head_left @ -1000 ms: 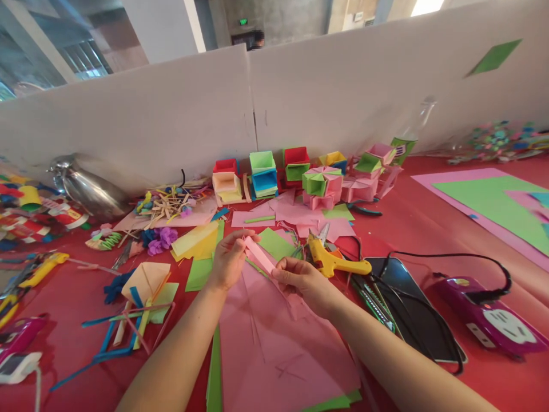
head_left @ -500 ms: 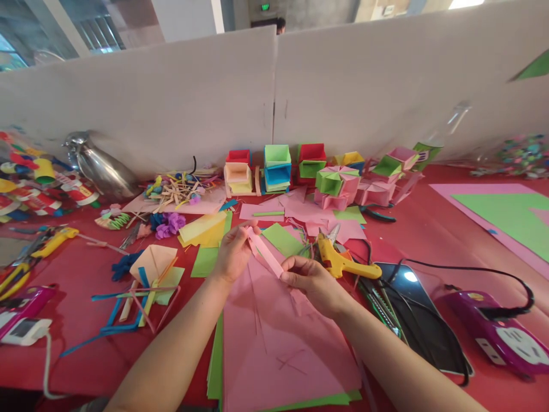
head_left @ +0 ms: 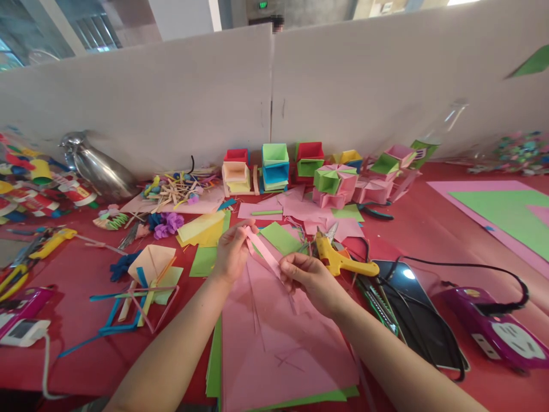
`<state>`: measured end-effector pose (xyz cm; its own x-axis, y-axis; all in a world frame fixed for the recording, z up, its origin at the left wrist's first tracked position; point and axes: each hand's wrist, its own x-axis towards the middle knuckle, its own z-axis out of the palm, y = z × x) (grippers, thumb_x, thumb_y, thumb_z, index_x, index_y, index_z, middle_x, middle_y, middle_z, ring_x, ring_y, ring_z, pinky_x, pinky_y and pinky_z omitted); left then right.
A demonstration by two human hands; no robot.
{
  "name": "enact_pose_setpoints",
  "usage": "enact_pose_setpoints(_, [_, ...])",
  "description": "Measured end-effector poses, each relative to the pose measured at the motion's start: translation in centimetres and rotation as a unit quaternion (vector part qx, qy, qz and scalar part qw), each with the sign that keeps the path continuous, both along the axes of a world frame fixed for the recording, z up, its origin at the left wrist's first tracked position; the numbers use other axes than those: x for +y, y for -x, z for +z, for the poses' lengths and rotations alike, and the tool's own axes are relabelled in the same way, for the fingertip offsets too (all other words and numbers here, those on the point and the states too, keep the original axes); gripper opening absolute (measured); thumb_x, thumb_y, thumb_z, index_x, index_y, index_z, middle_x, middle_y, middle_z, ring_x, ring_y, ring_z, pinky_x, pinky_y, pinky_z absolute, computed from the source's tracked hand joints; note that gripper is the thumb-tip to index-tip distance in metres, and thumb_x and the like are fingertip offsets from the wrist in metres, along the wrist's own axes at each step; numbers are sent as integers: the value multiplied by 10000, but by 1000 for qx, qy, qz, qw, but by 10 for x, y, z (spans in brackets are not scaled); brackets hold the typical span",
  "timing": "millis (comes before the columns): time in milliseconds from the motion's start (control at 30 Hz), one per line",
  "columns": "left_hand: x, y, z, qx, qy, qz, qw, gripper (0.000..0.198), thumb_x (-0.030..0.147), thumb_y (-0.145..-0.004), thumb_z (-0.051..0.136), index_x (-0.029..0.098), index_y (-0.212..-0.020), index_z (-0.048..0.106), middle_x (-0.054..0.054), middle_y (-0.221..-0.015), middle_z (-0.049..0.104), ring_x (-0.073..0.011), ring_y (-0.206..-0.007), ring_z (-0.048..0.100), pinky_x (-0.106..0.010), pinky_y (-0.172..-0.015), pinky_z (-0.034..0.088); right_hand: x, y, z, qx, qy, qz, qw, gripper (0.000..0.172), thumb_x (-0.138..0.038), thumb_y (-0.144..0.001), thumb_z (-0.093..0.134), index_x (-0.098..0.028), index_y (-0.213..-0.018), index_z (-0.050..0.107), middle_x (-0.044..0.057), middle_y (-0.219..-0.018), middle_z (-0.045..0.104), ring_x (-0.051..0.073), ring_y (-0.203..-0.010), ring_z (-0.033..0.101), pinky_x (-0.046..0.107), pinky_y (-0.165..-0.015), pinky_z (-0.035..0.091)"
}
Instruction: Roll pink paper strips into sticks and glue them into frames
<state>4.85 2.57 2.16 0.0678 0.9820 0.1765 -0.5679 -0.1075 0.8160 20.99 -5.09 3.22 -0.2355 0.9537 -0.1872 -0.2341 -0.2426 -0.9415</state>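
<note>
Pink strip opened out | our left hand, right hand pinch its 2 ends | likely folding; next needs aligned edges

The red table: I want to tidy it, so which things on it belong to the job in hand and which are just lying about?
Seemingly part of it:
pink paper strip, held between left hand and right hand
large pink sheet beneath
yellow glue gun, perhaps, though untouched

Apparently just lying about:
metal jug
dark-screened device
purple flowers
</note>
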Motion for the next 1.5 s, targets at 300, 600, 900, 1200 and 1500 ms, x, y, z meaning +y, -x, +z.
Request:
enact_pose_setpoints(300, [-5,3,2,95,-46,4,994,334,473,-653,685,186,-823,713,-33,-702,635,-150,-707,542,-271,-701,415,3,1,0,-62,5,12,998,344,-486,-684,656,-169,-677,522,-23,-625,553,84,-564,524,233,-575,419])
enact_pose_setpoints(600, [-7,4,1,153,-90,1,984,345,492,-685,648,189,-837,711,-55,-729,662,-178,-735,557,-291,-707,404,4,-3,-1,-91,-12,26,995,348,-487,-666,663,-169,-654,522,-26,-577,541,91,-558,509,246,-589,415])
enact_pose_setpoints(900, [-4,10,3,164,-73,-16,984,285,439,-695,659,210,-855,713,-40,-753,684,-158,-714,567,-264,-655,404,5,-8,-1,-171,-85,-10,981,291,-464,-737,611,-188,-822,581,-11,-655,547,110,-581,505,267,-586,418])
enact_pose_setpoints(1200, [-57,5,20,284,2,-33,958,206,334,-739,642,212,-894,702,-53,-914,690,-185,-916,592,-302,-844,427,-3,-1,0,-333,-280,-25,900,298,-310,-777,606,-258,-1070,596,37,-952,627,127,-623,505,282,-615,433])
enact_pose_setpoints(1500, [-101,20,0,201,104,-109,968,325,270,-708,692,203,-1018,620,-36,-880,616,-134,-840,577,-244,-785,465,-6,10,-3,-300,-349,72,885,154,-176,-832,473,-191,-885,617,33,-793,616,129,-694,535,243,-621,430])
